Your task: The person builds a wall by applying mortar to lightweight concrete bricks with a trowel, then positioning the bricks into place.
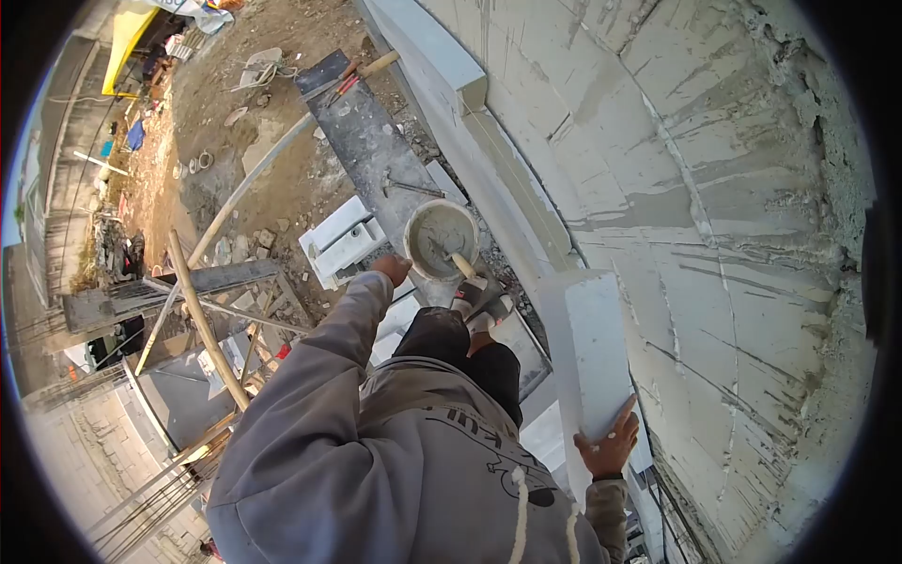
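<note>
Clamping the pale block [596,362] by its near end in the right grip [609,444], lengthwise ahead beside the wall [723,235], with the left grip [392,270] just beside the bucket [428,269], impossible to tell whether clamped.

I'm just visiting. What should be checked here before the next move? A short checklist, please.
1. Right hand touching the block: ok, at its near end.
2. Block supported underneath: cannot tell, its underside is hidden.
3. Left hand free: cannot tell; it is near the bucket, but its grip is hidden.
4. Grey mix in the bucket: ok.
5. Wooden handle in hand: not ok; it sticks out over the bucket's rim, held by neither hand.
6. Hammer clear of both hands: ok.
</note>
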The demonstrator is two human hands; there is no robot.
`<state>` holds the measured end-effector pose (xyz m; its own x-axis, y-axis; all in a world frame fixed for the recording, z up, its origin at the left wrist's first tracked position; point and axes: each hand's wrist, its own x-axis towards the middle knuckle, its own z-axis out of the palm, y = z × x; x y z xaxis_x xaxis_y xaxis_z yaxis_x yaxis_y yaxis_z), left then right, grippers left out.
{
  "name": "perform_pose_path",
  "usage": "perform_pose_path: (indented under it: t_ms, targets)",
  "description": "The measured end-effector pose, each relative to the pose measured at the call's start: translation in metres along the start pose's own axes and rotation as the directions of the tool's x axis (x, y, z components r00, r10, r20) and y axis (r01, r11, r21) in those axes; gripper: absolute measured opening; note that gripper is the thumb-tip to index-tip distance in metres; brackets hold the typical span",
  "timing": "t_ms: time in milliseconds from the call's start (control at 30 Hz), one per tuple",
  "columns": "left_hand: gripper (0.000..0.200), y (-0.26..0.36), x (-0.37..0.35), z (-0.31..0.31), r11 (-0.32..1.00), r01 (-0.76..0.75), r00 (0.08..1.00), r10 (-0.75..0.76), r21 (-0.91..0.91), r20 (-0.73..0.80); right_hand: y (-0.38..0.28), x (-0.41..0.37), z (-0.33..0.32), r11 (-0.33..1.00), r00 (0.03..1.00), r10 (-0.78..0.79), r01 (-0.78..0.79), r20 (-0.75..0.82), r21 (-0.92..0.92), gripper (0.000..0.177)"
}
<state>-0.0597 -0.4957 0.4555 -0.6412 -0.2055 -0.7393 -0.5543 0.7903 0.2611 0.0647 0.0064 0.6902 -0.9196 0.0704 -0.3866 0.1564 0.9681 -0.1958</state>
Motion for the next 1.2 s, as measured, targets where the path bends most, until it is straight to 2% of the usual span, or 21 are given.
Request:
perform_pose_path:
  t_ms: [33, 100, 133, 200, 233, 300, 367, 433, 500, 633, 700, 767, 833, 867, 900, 967, 1033, 1067, 1133, 1167, 1200]
  targets:
    - [0.046, -0.002, -0.004, -0.020, 0.999, 0.051, 0.997, -0.051, 0.007, -0.065, -0.004, 0.011, -0.004, 0.999, 1.000, -0.026, 0.027, -0.010, 0.034, 0.119]
    - [0.046, -0.016, -0.010, -0.039, 0.984, 0.059, 0.976, -0.093, -0.170, -0.196, -0.008, 0.028, -0.011, 0.994, 0.995, -0.095, 0.095, -0.002, 0.055, 0.119]
    - [0.046, -0.022, -0.021, -0.038, 0.980, 0.079, 0.972, -0.116, -0.182, -0.205, -0.009, 0.035, -0.012, 0.992, 0.993, -0.120, 0.120, -0.022, 0.043, 0.119]
    - [0.044, -0.022, -0.036, -0.038, 0.896, 0.014, 0.945, -0.157, -0.444, -0.286, -0.010, 0.047, -0.013, 0.984, 0.984, -0.169, 0.171, -0.053, 0.043, 0.118]
    - [0.044, -0.021, -0.046, -0.030, 0.894, -0.003, 0.930, -0.162, -0.448, -0.330, -0.013, 0.054, -0.013, 0.981, 0.981, -0.185, 0.188, -0.056, 0.051, 0.118]
    - [0.045, -0.012, -0.073, -0.015, 0.923, 0.079, 0.947, -0.187, -0.376, -0.262, -0.016, 0.060, -0.016, 0.983, 0.986, -0.168, 0.169, -0.020, 0.072, 0.116]
    - [0.046, -0.008, -0.098, 0.001, 0.945, 0.067, 0.963, -0.144, -0.319, -0.226, -0.013, 0.061, -0.012, 0.978, 0.979, -0.199, 0.201, -0.035, 0.057, 0.116]
    - [0.046, -0.015, -0.105, 0.017, 0.980, 0.128, 0.977, -0.151, -0.151, -0.151, -0.011, 0.068, -0.012, 0.972, 0.970, -0.228, 0.231, -0.085, 0.038, 0.115]
    - [0.046, -0.026, -0.103, 0.031, 0.994, 0.101, 0.981, -0.107, -0.045, -0.165, -0.010, 0.070, -0.012, 0.971, 0.973, -0.227, 0.229, -0.043, 0.063, 0.116]
    - [0.046, -0.033, -0.085, 0.007, 0.998, 0.068, 0.978, -0.068, -0.004, -0.195, -0.014, 0.084, -0.014, 0.982, 0.983, -0.186, 0.186, 0.004, 0.024, 0.123]
    - [0.045, -0.028, -0.067, -0.008, 0.980, 0.167, 0.965, -0.185, -0.109, -0.187, -0.013, 0.097, -0.012, 0.978, 0.979, -0.205, 0.206, -0.012, 0.039, 0.120]
    - [0.044, -0.020, -0.051, -0.012, 0.987, 0.117, 0.961, -0.141, -0.111, -0.236, -0.019, 0.107, -0.015, 0.972, 0.972, -0.232, 0.233, -0.015, 0.036, 0.117]
    - [0.047, 0.013, -0.049, -0.032, 0.971, -0.090, 0.965, 0.029, -0.222, -0.262, -0.033, 0.121, -0.026, 0.979, 0.979, -0.196, 0.193, 0.049, 0.062, 0.118]
    - [0.047, 0.001, -0.025, -0.017, 0.970, -0.096, 0.968, 0.038, -0.225, -0.249, -0.041, 0.126, -0.032, 0.982, 0.982, -0.183, 0.180, 0.052, 0.052, 0.118]
    - [0.044, -0.016, 0.010, 0.010, 0.940, -0.147, 0.980, 0.096, -0.308, -0.174, -0.051, 0.132, -0.039, 0.980, 0.980, -0.193, 0.190, 0.055, 0.057, 0.118]
    - [0.041, -0.014, 0.037, 0.018, 0.893, -0.205, 0.979, 0.181, -0.401, -0.098, -0.072, 0.146, -0.053, 0.981, 0.981, -0.189, 0.187, 0.047, 0.046, 0.118]
    - [0.039, 0.022, 0.029, -0.008, 0.949, -0.177, 0.972, 0.210, -0.260, 0.104, -0.096, 0.163, -0.064, 0.976, 0.979, -0.201, 0.204, 0.045, -0.079, 0.119]
    - [0.039, 0.031, 0.034, -0.014, 0.944, -0.174, 0.968, 0.215, -0.281, 0.125, -0.109, 0.173, -0.069, 0.975, 0.980, -0.189, 0.195, 0.061, -0.104, 0.119]
    - [0.039, 0.039, 0.047, -0.018, 0.953, -0.255, 0.948, 0.280, -0.164, 0.151, -0.136, 0.197, -0.077, 0.978, 0.985, -0.150, 0.160, 0.082, -0.135, 0.119]
    - [0.039, 0.032, 0.063, 0.000, 0.952, -0.240, 0.946, 0.273, -0.189, 0.176, -0.146, 0.208, -0.078, 0.974, 0.983, -0.143, 0.160, 0.111, -0.159, 0.119]
    - [0.040, 0.035, 0.076, 0.002, 0.939, -0.173, 0.946, 0.242, -0.296, 0.215, -0.155, 0.222, -0.075, 0.968, 0.982, -0.172, 0.183, 0.079, -0.172, 0.119]
